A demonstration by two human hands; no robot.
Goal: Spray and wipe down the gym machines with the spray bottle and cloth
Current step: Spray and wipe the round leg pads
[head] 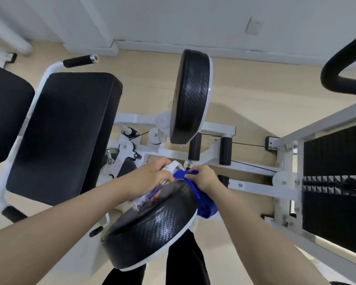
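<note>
Centre frame, the left hand (pixel 150 177) grips the spray bottle (pixel 152 189) over the near pad (pixel 152 229) while the right hand (pixel 203 177) bunches the blue cloth (pixel 201 198) against its edge. By my read it's mid-job: the far pad (pixel 190 95) and the seat (pixel 64 130) at left look unwiped.

- Between the near pad (pixel 152 229) and the far pad (pixel 190 95) we see white frame bars (pixel 253 185), two black rollers (pixel 225 151) and cables crowding the gap.
- Left of us, the seat cushion (pixel 64 132) blocks passage.
- Right, the weight stack (pixel 335 182) walls that side.
- Open floor (pixel 245 85) lies beyond the far pad.
</note>
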